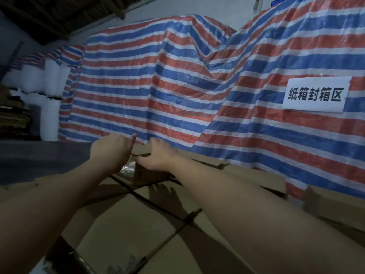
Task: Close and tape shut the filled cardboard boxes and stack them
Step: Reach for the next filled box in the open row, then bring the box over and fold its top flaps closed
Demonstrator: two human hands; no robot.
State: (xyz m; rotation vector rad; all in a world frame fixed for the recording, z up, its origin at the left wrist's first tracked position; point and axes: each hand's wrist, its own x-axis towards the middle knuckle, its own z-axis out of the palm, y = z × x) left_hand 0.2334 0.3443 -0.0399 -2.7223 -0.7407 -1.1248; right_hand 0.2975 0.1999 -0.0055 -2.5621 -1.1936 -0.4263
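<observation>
Closed brown cardboard boxes lie packed side by side below me, their tops forming a flat surface. Both my arms reach far forward over them. My left hand rests palm down at the far edge of the stack, fingers spread. My right hand lies on a raised flap of a far box, fingers apart, pressing on it. Shiny plastic shows in the gap under that flap. A box with loose flaps stands at the right.
A red, white and blue striped tarpaulin covers a tall pile right behind the boxes. A white paper sign hangs on it at the right. White rolls and flat cardboard stand at the far left beside a dark surface.
</observation>
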